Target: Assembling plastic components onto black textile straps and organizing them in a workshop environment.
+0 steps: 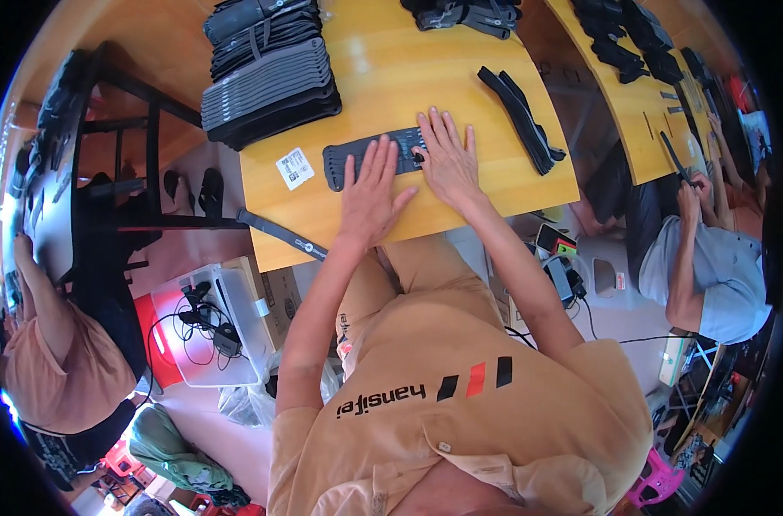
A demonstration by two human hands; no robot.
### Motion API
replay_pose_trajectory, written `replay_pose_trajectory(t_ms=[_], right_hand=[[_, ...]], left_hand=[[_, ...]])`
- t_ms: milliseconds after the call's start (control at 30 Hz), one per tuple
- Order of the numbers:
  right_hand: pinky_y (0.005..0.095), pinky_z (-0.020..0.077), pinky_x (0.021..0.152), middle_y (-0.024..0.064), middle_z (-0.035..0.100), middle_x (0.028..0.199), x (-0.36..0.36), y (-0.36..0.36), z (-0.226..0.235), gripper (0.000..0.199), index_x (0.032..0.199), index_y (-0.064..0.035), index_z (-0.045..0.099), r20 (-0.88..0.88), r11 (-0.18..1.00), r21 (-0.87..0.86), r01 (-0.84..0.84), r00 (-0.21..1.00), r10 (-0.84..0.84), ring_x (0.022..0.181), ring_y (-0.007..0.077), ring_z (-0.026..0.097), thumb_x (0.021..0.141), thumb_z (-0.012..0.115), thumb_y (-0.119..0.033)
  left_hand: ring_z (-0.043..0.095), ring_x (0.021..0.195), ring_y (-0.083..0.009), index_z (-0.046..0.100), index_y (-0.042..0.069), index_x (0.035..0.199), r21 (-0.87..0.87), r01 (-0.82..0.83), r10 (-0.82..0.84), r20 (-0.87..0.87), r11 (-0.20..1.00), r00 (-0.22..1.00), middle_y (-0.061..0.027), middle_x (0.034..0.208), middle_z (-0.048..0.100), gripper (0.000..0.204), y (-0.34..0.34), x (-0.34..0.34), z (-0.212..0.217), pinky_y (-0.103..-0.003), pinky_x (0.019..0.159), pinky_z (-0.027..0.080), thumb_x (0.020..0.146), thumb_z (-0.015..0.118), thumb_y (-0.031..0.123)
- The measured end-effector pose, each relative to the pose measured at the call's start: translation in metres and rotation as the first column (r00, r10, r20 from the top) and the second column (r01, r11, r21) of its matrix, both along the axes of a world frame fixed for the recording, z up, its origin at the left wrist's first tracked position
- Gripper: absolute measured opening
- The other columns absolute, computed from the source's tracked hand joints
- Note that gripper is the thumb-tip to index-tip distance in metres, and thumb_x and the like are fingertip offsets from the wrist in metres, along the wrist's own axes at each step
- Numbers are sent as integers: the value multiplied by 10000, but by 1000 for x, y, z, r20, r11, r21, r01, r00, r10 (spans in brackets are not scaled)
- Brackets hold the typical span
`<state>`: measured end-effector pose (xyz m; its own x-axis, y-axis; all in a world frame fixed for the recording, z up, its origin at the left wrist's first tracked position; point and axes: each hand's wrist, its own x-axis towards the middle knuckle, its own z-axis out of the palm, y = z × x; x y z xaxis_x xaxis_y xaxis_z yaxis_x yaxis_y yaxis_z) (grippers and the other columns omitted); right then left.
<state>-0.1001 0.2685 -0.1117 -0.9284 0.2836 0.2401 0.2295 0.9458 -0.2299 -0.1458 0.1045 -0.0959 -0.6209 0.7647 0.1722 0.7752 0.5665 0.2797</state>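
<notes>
Table (460, 185) of yellow wood fills the upper middle of the view, its near edge curving from 9 o'clock round to 3 o'clock just above the person's lap. Bare wood lies open at 12 o'clock of the hands and again between them and the right edge. A tall stack of dark pads (271, 82) sits at 10 o'clock of the hands, its far end cut off by the rim of the view. A second table (645, 129) stands at 2 o'clock, well apart, where another person's hand (689, 196) works; what it holds is too small to tell. A loose pair of black straps (522, 120) lies at 2 o'clock, near the right hand but apart from it. A dark flat strap (357, 157) lies across the table near its front edge, its right end hidden under the hands. A black band (281, 235) hangs off the table edge at 8 o'clock. A white label (295, 168) lies just beside the strap's left end.

The left hand (370, 193) rests flat, fingers spread, palm down on the strap, gripping nothing. The right hand (447, 155) also lies flat and open, pressing the strap's right end, wrist bent inward.
</notes>
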Motion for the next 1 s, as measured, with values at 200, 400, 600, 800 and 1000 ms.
replay_pose_trajectory(t_ms=[200,400,600,800,1000], right_hand=[[550,139,1059,107,264,1449,-10,-12,19,547,1388,-127,299,-43,999,13,29,999,-29,1345,270,226,905,460,-327],[541,175,1046,124,290,1431,-31,-30,6,552,1375,-119,323,-107,997,10,-82,991,83,1324,287,262,895,478,-342],[542,202,1029,146,343,1391,-32,-30,1,542,1349,-101,360,-110,993,88,-83,990,93,1293,300,306,884,495,-346],[525,246,1007,152,449,1245,-7,-44,30,489,1235,-67,475,-298,978,-91,-188,942,153,1219,325,381,787,620,-196],[413,370,954,102,517,1134,29,-130,44,500,1124,-59,559,-287,683,-163,-712,696,658,1069,285,479,654,708,-137]], left_hand=[[183,1363,-251,235,21,1399,58,-221,226,-106,974,968,-102,1479,193,659,-21,-26,-3,-484,1085,126,902,428,410],[217,1352,-240,273,36,1387,53,-264,269,-151,963,951,-100,1457,248,630,-11,-40,-17,-520,1070,145,897,447,391],[244,1340,-253,292,61,1384,87,-278,286,-107,957,952,-118,1434,290,624,-21,-40,-17,-541,1061,153,885,464,394],[434,1179,-285,457,17,1239,629,-410,297,283,660,912,-153,1248,476,374,-85,-15,36,-414,1018,289,888,501,139],[588,871,-139,568,-10,1063,615,-787,292,746,42,598,-86,941,614,252,-168,39,12,-263,784,477,947,460,186]])
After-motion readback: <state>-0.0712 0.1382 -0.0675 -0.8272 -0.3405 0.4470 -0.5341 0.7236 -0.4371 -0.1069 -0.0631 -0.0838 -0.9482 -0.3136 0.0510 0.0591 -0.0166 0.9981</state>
